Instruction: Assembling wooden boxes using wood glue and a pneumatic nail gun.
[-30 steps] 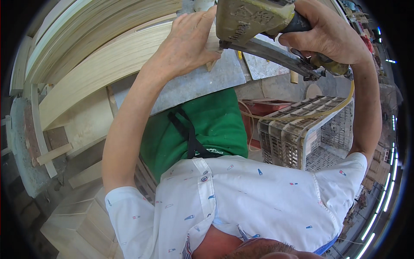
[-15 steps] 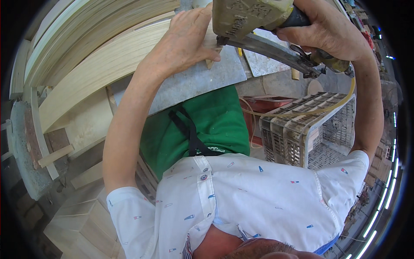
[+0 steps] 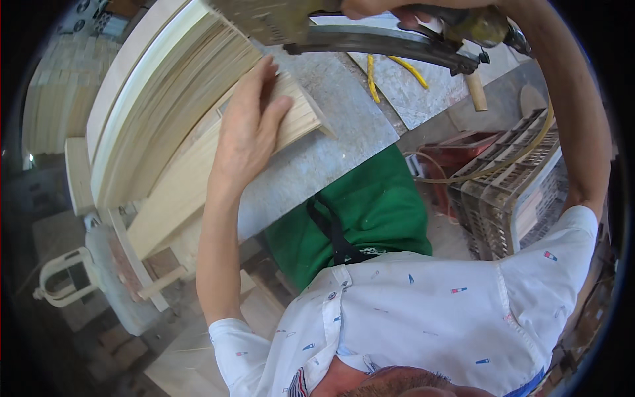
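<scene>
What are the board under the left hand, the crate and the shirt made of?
Board: wood, looks bare; pale grain lines show.
Crate: probably plastic, dull and dirty; its lattice walls look moulded.
Shirt: cloth, seemingly matte; seams and creases show.

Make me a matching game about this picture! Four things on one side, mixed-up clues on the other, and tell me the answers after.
Things
1. Nail gun
2. Left hand
3. Waist cloth
4. Crate

Clues
A. green
B. covered in little holes
C. held in the right hand
D. laid on a pale board

Right pairs: 1-C, 2-D, 3-A, 4-B
</scene>
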{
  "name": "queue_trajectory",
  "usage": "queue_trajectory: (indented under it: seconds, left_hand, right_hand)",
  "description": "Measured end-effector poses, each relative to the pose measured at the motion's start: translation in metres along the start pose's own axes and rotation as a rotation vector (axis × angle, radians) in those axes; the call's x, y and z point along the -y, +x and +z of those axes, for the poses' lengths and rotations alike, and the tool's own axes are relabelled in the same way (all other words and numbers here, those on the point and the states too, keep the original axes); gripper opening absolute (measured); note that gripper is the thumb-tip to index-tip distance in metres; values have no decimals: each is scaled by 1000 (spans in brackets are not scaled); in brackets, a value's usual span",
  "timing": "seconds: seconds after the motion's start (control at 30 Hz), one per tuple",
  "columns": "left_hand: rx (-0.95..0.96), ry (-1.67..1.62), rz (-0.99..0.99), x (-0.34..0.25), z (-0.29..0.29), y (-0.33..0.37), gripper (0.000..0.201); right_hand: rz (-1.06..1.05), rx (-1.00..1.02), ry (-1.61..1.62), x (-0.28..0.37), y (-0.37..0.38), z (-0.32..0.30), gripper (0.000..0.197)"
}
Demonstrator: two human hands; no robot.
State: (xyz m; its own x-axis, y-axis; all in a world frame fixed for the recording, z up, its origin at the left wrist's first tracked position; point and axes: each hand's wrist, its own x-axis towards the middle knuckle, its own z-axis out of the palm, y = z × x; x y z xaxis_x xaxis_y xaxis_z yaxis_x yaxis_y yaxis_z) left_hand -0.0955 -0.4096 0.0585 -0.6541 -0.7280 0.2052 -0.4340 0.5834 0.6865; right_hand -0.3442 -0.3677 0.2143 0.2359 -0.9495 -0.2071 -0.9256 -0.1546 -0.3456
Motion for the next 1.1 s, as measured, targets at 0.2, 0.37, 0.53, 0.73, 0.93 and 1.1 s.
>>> queue_trajectory:
  seconds: [0.2, 0.37, 0.53, 0.73, 0.93, 1.1]
  left_hand:
    - [93, -17, -311, -9, -7, 30, 36]
    - [253, -211, -534, 5, -24, 51, 34]
    - [261, -350, -609, 12, -29, 53, 30]
    - [187, -309, -622, 9, -26, 52, 27]
    - [155, -299, -643, 7, -25, 51, 26]
    - [163, -310, -645, 9, -25, 52, 27]
  right_hand:
    - [-109, -125, -25, -29, -10, 11, 28]
    - [107, -109, -124, -38, 6, 24, 26]
    - [-131, -73, 29, -53, -17, 17, 25]
    - [-162, -68, 40, -56, -24, 16, 24]
    - [-113, -134, -27, -64, -7, 34, 25]
    - [-151, -58, 56, -51, -24, 14, 25]
